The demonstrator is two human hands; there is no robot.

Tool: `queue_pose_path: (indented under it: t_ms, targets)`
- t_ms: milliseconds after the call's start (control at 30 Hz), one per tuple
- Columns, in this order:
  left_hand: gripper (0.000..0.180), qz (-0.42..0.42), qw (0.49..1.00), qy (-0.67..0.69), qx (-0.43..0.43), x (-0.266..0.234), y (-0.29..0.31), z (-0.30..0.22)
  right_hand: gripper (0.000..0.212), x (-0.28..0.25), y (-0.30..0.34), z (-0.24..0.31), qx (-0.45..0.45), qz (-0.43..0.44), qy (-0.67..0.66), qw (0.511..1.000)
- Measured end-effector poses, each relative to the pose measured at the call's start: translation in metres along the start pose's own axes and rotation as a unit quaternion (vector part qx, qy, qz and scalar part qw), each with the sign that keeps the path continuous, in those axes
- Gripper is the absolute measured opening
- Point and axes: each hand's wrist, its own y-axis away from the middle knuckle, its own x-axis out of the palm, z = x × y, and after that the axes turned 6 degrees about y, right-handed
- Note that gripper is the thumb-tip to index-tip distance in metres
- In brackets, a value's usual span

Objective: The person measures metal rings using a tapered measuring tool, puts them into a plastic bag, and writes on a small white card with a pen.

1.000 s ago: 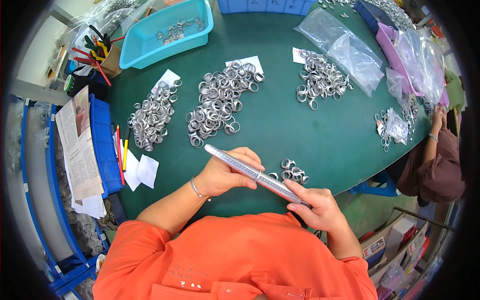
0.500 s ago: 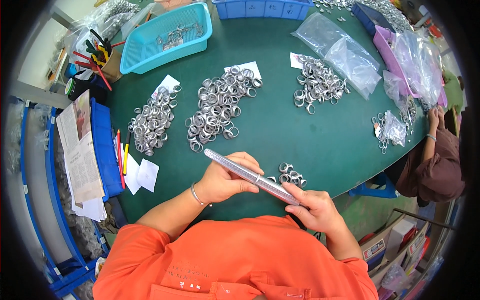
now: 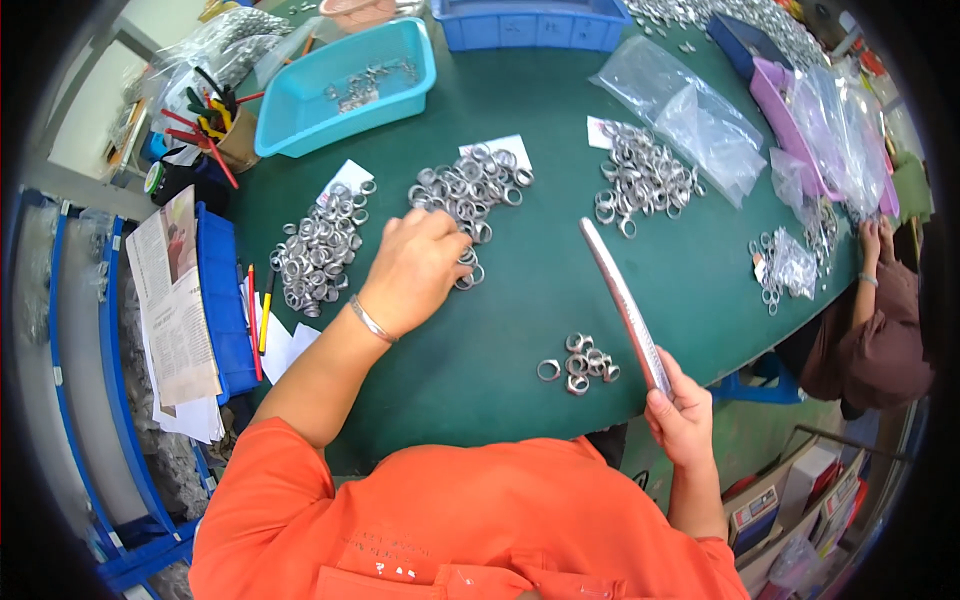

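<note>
My right hand [image 3: 685, 415] grips the thick end of a tapered metal ring mandrel [image 3: 622, 295], which tilts up and away to the left. No ring shows on the mandrel. My left hand [image 3: 415, 268] is at the near side of the middle pile of silver-coloured rings [image 3: 470, 188], fingers curled down among them. Its fingertips are partly hidden, so what they hold cannot be made out. Another ring pile [image 3: 318, 250] lies to the left of this hand. A small group of rings [image 3: 578, 366] lies between my hands, near the table's front edge.
A third large ring pile [image 3: 645, 170] lies right of the middle, beside clear plastic bags [image 3: 700, 130]. Turquoise [image 3: 345, 125] and blue [image 3: 530, 35] baskets stand at the back. Pencils and paper slips [image 3: 285, 350] are at the left; a co-worker's hands [image 3: 872, 243] at far right.
My left hand has left the mandrel and moved up and left to the middle pile. The mandrel has swung to the right in my right hand; the ring seen around it is gone from it.
</note>
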Motion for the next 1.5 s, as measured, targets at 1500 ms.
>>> queue_pose_path:
  t_ms: [1500]
  targets:
    - [0.035, 0.039, 0.739, 0.660, -0.130, 0.039, 0.054, -0.061, 0.050, 0.040, -0.022, 0.007, -0.257, 0.155, 0.336, 0.893]
